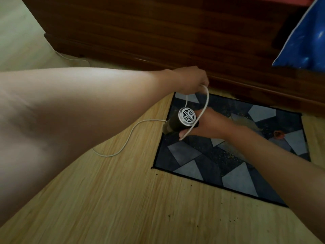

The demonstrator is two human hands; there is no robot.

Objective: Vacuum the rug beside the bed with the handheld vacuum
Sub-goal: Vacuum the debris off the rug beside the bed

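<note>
the right hand [209,125] has its fingers wrapped round the dark cylindrical handheld vacuum [186,116] with its silver vented end cap, held low over the left end of the grey-and-black geometric-patterned rug [233,175]. the rug lies on the pale wooden floor [123,199], just beside the dark brown wooden bed base [158,32]. the vacuum's nozzle end is hidden. above it, the left hand [190,79] pinches a loop of the thin white cord [207,101], fingers curled down on it. that loop falls across the right thumb, so a forward sweep could snag it or tug the vacuum off line. the rest of the cord trails slack over the floor toward the bed; if it pulls tight, the reach across the rug may fall short. dark crumbs [221,157] are scattered on the rug, and a small orange scrap [278,134] near the far end might clog the intake.
</note>
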